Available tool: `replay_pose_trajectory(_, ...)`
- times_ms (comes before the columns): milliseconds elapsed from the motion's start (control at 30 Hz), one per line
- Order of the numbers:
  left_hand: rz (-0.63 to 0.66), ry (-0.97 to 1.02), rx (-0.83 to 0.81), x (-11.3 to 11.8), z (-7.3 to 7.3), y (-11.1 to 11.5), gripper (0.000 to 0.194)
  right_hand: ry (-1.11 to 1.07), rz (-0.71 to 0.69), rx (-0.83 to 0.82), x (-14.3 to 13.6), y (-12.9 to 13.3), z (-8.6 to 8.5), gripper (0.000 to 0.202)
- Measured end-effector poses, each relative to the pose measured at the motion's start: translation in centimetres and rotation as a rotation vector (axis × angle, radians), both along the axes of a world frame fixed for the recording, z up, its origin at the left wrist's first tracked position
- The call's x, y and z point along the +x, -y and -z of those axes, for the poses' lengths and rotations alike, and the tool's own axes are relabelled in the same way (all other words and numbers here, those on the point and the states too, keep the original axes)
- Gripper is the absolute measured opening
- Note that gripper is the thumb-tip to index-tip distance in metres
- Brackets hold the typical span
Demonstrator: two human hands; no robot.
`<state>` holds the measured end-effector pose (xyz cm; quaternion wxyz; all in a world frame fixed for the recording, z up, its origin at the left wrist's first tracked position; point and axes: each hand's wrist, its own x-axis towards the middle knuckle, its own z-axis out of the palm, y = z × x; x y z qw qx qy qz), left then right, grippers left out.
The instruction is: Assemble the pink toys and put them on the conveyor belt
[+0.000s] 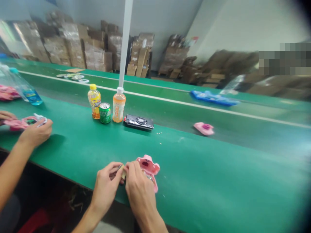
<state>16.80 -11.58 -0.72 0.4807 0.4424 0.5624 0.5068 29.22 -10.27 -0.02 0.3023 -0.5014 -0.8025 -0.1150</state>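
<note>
At the front edge of the green table, my left hand [107,184] is closed in a pinch on a small pale yellowish piece [123,173] with a dark edge; its kind cannot be made out. My right hand [141,187] has its fingers closed against the same piece, the fingertips partly hidden. Just beyond and right of my right hand, a pink plastic casing [148,164] lies opened, with some metallic parts glinting inside. My right hand covers part of this casing.
A yellow-capped bottle [94,102], green can [105,113], orange drink bottle [119,105] and black phone [139,122] stand or lie ahead. Another pink part [204,128] and a blue tray [213,98] are on the belt. At left, a co-worker's hands [36,132] hold a pink casing.
</note>
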Motion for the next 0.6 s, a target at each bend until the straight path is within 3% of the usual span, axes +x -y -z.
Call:
replay_pose_trajectory(67,-0.012,0.013,-0.009,0.0,-0.1,0.1,0.034,-0.125,-0.071,-0.097,0.6,-0.4,-0.2,0.028)
replay_pose_trajectory(167,-0.031,0.011,-0.011,-0.1,-0.2,0.3,0.032,-0.285,-0.166,-0.376,1.6,-1.4,-1.0,0.016)
replay_pose_trajectory(267,-0.035,-0.017,-0.012,-0.1,-0.3,0.3,0.033,-0.292,-0.200,-0.575,2.0,-1.8,-1.6,0.011)
replay_pose_trajectory(433,-0.082,0.006,-0.046,-0.2,-0.3,-0.1,0.036,-0.110,-0.200,-0.277,1.3,-0.3,-1.2,0.016)
replay_pose_trajectory(500,-0.086,0.018,-0.055,-0.2,-0.3,-0.3,0.040,-0.184,-0.234,-0.235,1.2,0.1,-0.9,0.020)
replay_pose_trajectory(600,-0.079,0.039,-0.058,-0.4,-0.4,-0.4,0.044,-0.410,-0.259,-0.309,1.5,-0.2,-0.5,0.013)
